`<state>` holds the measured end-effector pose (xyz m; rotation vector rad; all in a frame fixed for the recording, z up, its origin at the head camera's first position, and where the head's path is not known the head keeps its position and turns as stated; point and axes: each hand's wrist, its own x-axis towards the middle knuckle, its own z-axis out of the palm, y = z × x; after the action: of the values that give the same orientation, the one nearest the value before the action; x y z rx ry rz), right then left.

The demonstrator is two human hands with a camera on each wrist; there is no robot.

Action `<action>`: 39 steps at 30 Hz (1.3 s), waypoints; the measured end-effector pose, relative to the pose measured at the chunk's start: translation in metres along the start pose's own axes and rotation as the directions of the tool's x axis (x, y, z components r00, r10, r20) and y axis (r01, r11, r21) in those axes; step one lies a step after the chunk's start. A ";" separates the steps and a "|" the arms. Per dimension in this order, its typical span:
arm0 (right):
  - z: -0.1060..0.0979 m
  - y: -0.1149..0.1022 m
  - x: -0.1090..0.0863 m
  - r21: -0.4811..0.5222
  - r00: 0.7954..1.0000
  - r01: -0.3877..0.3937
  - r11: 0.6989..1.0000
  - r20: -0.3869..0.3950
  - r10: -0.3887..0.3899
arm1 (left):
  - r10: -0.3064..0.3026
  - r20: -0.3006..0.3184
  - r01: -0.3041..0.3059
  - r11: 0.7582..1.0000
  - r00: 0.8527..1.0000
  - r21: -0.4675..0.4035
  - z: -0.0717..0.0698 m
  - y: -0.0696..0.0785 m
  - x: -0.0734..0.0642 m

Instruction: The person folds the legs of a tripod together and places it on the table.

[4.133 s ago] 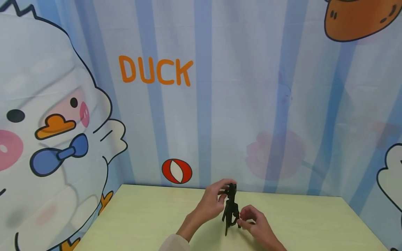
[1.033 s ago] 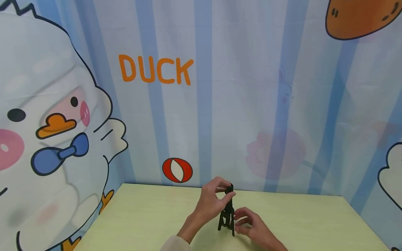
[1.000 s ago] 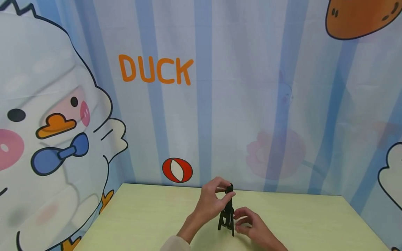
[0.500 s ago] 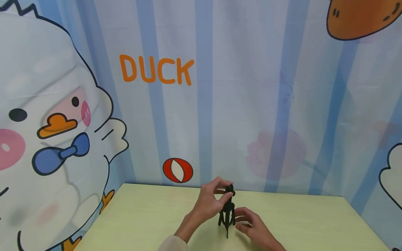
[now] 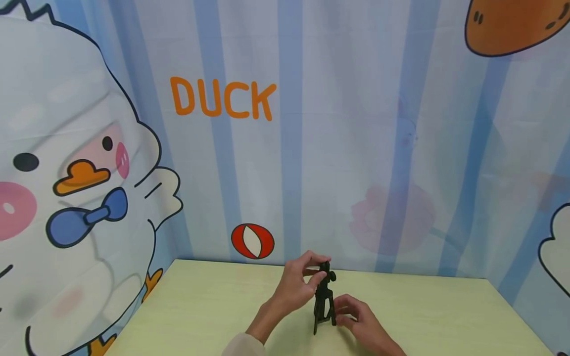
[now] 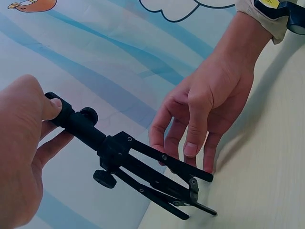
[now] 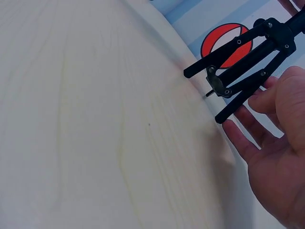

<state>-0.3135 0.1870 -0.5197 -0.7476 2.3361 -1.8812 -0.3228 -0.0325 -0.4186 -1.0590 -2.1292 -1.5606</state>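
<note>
Item one: a small black tripod (image 5: pixel 323 295), which we found roughly upright over the worktop (image 5: pixel 213 296), between the two hands, its legs partly spread. We could not tell whether its feet touched the wood. Fittings: a round knob (image 6: pixel 89 114) near the top and a second knob (image 6: pixel 105 179) lower down, beside the joint of the legs.

Item two: the left hand (image 5: pixel 294 284). We noted its grip as a pinch on the tripod's top piece, thumb on one side and fingers on the other. A pale sleeve (image 5: pixel 244 346) covered the forearm.

Item three: the right hand (image 5: pixel 362 321), beside the tripod's legs. We recorded its grip as loosely bent, thumb apart from fingers, clasping nothing that we could see; whether a fingertip touched the nearest leg we could not tell. A black device (image 6: pixel 274 10) with a yellow label sat at that wrist.

Surroundings: pale wood-grained worktop; behind it a blue-striped curtain (image 5: pixel 338 148) printed with a big white duck (image 5: pixel 67 222), the orange word "DUCK" (image 5: pixel 222 99) and a red-and-white ball (image 5: pixel 252 241).
</note>
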 end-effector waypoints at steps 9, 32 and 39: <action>-0.003 0.000 0.001 0.012 0.996 0.002 1.000 0.084 -0.003 | -0.004 0.001 0.004 1.000 1.000 -0.004 0.000 -0.001 0.001; 0.001 0.004 0.003 -0.057 0.988 0.050 0.997 0.151 -0.041 | -0.004 0.029 0.005 0.999 1.000 -0.043 -0.003 -0.004 -0.001; 0.003 0.004 0.003 -0.047 0.991 -0.009 0.999 0.133 0.015 | 0.005 0.028 -0.004 0.999 1.000 -0.036 -0.003 -0.003 -0.002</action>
<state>-0.3166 0.1839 -0.5233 -0.8344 2.3041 -1.7213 -0.3245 -0.0366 -0.4205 -1.1027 -2.1229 -1.5964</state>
